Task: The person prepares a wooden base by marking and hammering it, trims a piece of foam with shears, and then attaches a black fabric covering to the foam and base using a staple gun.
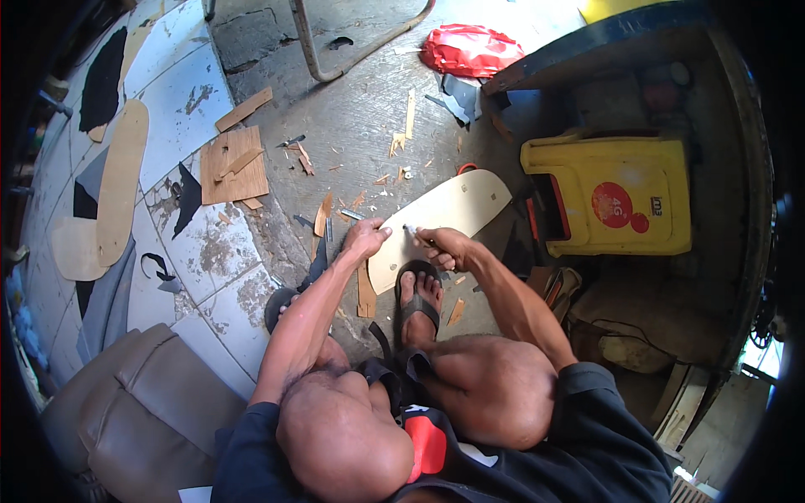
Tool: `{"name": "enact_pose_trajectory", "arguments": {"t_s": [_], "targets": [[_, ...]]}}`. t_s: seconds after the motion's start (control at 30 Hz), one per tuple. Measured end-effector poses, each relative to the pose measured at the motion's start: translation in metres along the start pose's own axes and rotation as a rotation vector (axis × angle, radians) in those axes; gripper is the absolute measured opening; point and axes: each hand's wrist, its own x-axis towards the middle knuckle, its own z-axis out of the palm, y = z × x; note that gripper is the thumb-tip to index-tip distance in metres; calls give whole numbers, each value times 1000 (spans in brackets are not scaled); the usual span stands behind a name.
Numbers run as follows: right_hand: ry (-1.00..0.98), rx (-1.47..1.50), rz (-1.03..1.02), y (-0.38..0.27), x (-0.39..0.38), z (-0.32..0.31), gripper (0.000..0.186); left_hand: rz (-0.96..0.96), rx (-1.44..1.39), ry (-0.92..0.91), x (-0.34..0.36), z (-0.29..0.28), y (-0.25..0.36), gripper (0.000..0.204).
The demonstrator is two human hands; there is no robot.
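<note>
Knees (344,432): drawn up wide either side, leaving the working spot open between them
Cushion (168,411): brown, padded, down at the left hip
Right foot (419,303): sandalled, toes right up at the board's near edge, perhaps as a stop; whether under it or only against it, I can't tell
Left hand (365,241): pinching the board's left edge, fingers closed on it, seemingly to keep it from sliding
Right hand (449,249): closed round a small slim tool (411,230), tip angled down and left at the face, kind too small to tell
Board (444,214): cream, on the floor just past the foot, long axis climbing from lower left to upper right, rounded end pointing away and right, small marks on its face
Wood strip (366,293): by the board's near left end
Wooden square (235,163): farther out left, a scrap lying on top
Yellow container (662,172): right, well clear of the hands
Red bundle (472,52): far out, crumpled and shiny, beyond everything
</note>
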Motion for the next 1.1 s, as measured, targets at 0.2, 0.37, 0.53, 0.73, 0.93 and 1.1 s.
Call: {"name": "enact_pose_trajectory", "arguments": {"t_s": [0.2, 0.37, 0.53, 0.73, 0.93, 1.1], "targets": [[468, -696, -292, 25, 28, 17, 48, 2, 59, 23, -3, 1, 1, 35], [674, -1114, -267, 27, 42, 24, 44, -20, 63, -8, -8, -3, 11, 41], [243, 54, -76, 17, 20, 41, 33, 29, 60, 61, -1, 0, 1, 35], [221, 182, -30, 12, 19, 42, 35, 15, 1, 10, -7, 0, 5, 36], [439, -450, -32, 3, 11, 49, 37, 35, 48, 19, 1, 1, 0, 36], [328, -41, -63, -5, 10, 47, 37, -7, 8, 1, -6, -1, 4, 36]]}}
